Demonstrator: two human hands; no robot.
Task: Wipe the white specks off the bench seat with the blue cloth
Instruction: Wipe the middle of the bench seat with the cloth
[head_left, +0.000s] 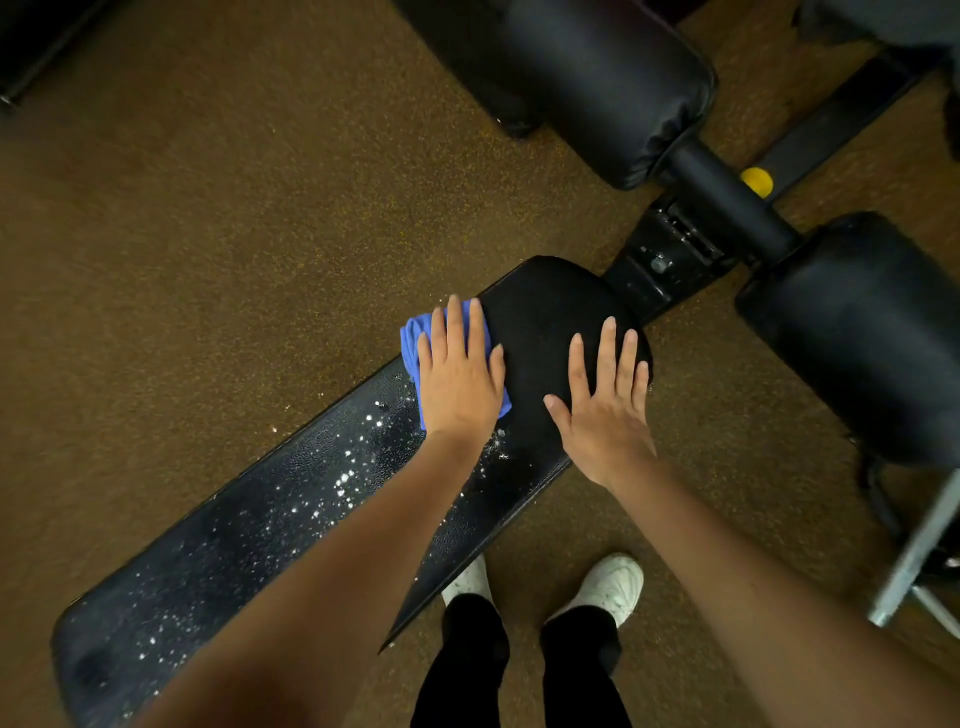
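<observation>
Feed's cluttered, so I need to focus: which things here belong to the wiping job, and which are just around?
In the job: blue cloth, left hand, right hand, bench seat, white specks.

Just around: roller pads, yellow knob, white shoes.

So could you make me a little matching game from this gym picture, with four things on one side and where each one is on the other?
Things:
1. blue cloth
2. right hand
3. white specks
4. yellow knob

Places:
A. scattered along the long bench seat
B. flat on the bare black pad at the end of the bench
C. pressed under the left hand
D. on the frame between the two big roller pads

Pairs: 1-C, 2-B, 3-A, 4-D
</observation>
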